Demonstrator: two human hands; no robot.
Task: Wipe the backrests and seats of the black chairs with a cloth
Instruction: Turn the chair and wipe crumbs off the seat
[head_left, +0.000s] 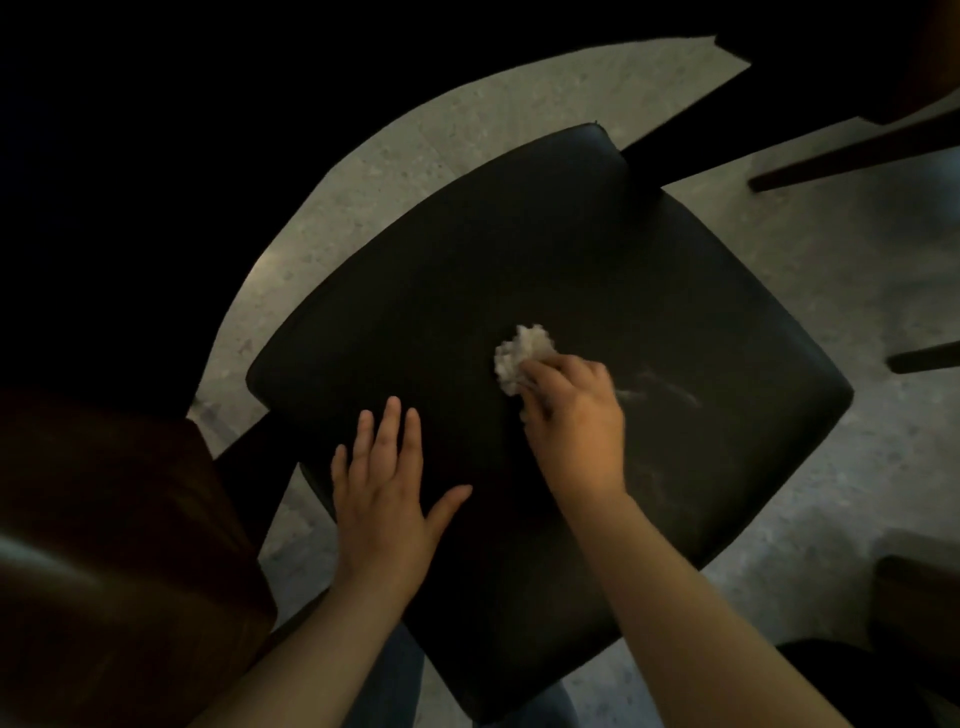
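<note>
While the right grip (576, 415) is clamped on the cloth (519, 358), I note the wad is small. Only a tuft shows beyond the fingertips, pressed on the seat (519, 249) near its middle.

Risk: knuckles rather than cloth drag and smear. Pale streaks (670, 389) lie just right of that grip.

The left grip (384, 493) lies flat with fingers apart, nearer me, holding nothing and bracing the seat. If it lifts, the chair may skid on the floor (415, 140).

Backrest not in view.
</note>
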